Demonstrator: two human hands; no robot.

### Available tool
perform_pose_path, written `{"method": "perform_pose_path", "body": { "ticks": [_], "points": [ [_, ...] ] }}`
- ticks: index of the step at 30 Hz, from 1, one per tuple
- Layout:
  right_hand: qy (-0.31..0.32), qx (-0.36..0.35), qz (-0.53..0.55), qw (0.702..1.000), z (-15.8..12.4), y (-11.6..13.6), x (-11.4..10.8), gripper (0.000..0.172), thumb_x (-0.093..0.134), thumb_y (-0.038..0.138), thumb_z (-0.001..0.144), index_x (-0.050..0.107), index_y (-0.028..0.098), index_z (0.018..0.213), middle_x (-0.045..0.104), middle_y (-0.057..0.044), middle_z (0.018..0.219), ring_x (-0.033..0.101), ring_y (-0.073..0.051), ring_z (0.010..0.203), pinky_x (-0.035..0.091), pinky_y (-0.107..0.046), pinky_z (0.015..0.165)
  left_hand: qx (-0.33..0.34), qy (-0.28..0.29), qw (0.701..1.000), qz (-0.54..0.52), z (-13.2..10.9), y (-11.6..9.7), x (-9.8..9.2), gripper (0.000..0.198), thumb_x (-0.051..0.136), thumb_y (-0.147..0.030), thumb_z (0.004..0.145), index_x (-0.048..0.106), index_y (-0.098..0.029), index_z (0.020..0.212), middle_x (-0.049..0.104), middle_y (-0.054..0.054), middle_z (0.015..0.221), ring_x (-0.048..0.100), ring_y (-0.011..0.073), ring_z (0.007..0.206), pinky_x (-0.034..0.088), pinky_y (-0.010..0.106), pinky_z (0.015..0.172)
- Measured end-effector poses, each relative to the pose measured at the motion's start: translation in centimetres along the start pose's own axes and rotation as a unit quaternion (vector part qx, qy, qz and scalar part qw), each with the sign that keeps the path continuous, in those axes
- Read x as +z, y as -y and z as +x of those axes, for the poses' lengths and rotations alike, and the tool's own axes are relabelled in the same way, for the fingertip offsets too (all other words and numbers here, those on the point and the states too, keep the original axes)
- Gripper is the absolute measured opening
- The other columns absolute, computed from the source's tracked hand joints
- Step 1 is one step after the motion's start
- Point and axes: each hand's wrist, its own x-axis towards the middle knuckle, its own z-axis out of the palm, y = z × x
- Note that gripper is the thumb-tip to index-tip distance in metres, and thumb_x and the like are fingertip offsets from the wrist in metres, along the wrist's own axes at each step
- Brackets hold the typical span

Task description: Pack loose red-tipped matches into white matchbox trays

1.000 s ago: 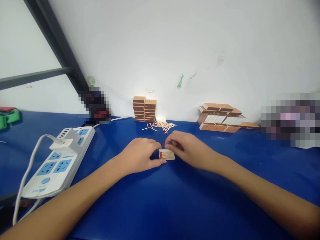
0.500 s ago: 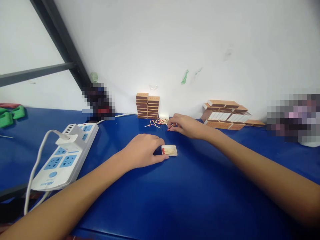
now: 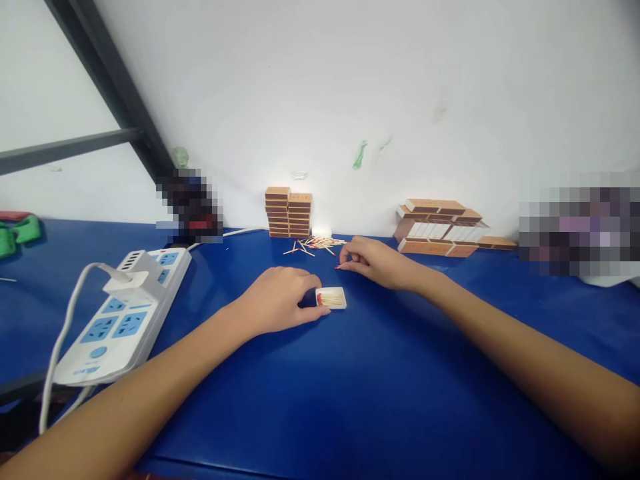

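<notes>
On the blue table, my left hand (image 3: 280, 301) has its thumb and fingers around the left end of a small white matchbox tray (image 3: 342, 291). Matches (image 3: 330, 300) lie side by side in the tray, their red heads to the left. Farther back and to the right, my right hand (image 3: 375, 261) is closed in a pinch; red match heads show at its fingertips, the sticks mostly hidden by the fingers. Just left of that hand, a loose heap of matches (image 3: 320, 244) is spread before the wall.
A two-column stack of matchboxes (image 3: 289, 213) stands behind the heap. More matchboxes (image 3: 440, 229) are piled at the right, against the white wall. At the left lies a power strip (image 3: 125, 313) with a white plug and cable. Green objects (image 3: 25, 230) rest at the far left.
My right hand has drawn back from the match heap, slightly toward me, with matches pinched. My left hand stays at the tray. The whole view has shifted slightly.
</notes>
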Motion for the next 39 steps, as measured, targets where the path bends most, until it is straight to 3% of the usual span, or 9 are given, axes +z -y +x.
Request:
{"method": "perform_pose_path", "body": {
  "ticks": [8, 13, 18, 25, 30, 39],
  "points": [
    [-0.011, -0.033, -0.068, 0.997, -1.7, 1.6, 0.7, 0.014, 0.052, 0.030, 0.104, 0.061, 0.020, 0.103, 0.058, -0.007, 0.104, 0.057, -0.017, 0.080, 0.044, -0.030, 0.073, 0.006, 0.000, 1.000, -0.006, 0.0, -0.2, 0.1, 0.029, 0.070, -0.045, 0.093, 0.074, -0.019, 0.104, 0.068, 0.000, 0.079, 0.058, 0.0157, 0.065, 0.032, 0.028, 0.057],
    [-0.006, -0.043, -0.090, 0.995, -1.5, 2.4, 1.4, 0.016, 0.048, 0.025, 0.106, 0.062, 0.019, 0.102, 0.059, -0.007, 0.102, 0.059, -0.019, 0.083, 0.046, -0.031, 0.076, 0.012, 0.000, 1.000, -0.006, 0.1, -0.1, 0.2, 0.029, 0.069, -0.045, 0.094, 0.074, -0.019, 0.106, 0.068, 0.000, 0.079, 0.057, 0.0153, 0.064, 0.032, 0.028, 0.057],
    [-0.036, -0.039, -0.105, 0.993, -2.4, 2.5, 1.2, 0.022, 0.054, 0.033, 0.105, 0.060, 0.021, 0.122, 0.062, -0.009, 0.114, 0.064, -0.020, 0.085, 0.048, -0.032, 0.075, 0.011, 0.002, 1.000, -0.007, 0.0, -0.1, 0.2, 0.030, 0.070, -0.045, 0.093, 0.074, -0.019, 0.108, 0.067, 0.000, 0.078, 0.057, 0.0152, 0.064, 0.033, 0.028, 0.058],
    [-0.034, -0.005, -0.064, 0.997, -4.1, 1.1, 1.0, 0.017, 0.050, 0.032, 0.106, 0.063, 0.021, 0.102, 0.060, -0.005, 0.100, 0.059, -0.017, 0.076, 0.045, -0.030, 0.069, 0.014, -0.003, 1.000, -0.010, 0.0, -0.3, 0.2, 0.029, 0.069, -0.045, 0.094, 0.074, -0.019, 0.106, 0.069, 0.001, 0.080, 0.059, 0.0159, 0.067, 0.035, 0.028, 0.058],
    [-0.024, -0.002, -0.067, 0.997, -3.9, 1.3, 1.2, 0.016, 0.047, 0.027, 0.106, 0.059, 0.020, 0.097, 0.061, -0.006, 0.101, 0.060, -0.018, 0.078, 0.045, -0.030, 0.069, 0.011, -0.004, 1.000, -0.013, 0.1, -0.1, 0.3, 0.030, 0.069, -0.046, 0.094, 0.074, -0.020, 0.109, 0.068, 0.000, 0.079, 0.059, 0.0155, 0.066, 0.035, 0.028, 0.058],
    [-0.057, -0.009, -0.028, 0.998, -4.7, 4.1, 0.3, 0.014, 0.047, 0.028, 0.107, 0.058, 0.021, 0.103, 0.061, -0.005, 0.102, 0.058, -0.015, 0.074, 0.043, -0.028, 0.066, -0.010, -0.033, 0.999, 0.004, 0.2, 0.2, 0.8, 0.032, 0.068, -0.048, 0.094, 0.074, -0.021, 0.108, 0.068, 0.000, 0.080, 0.060, 0.0155, 0.066, 0.035, 0.028, 0.059]
  ]
}}
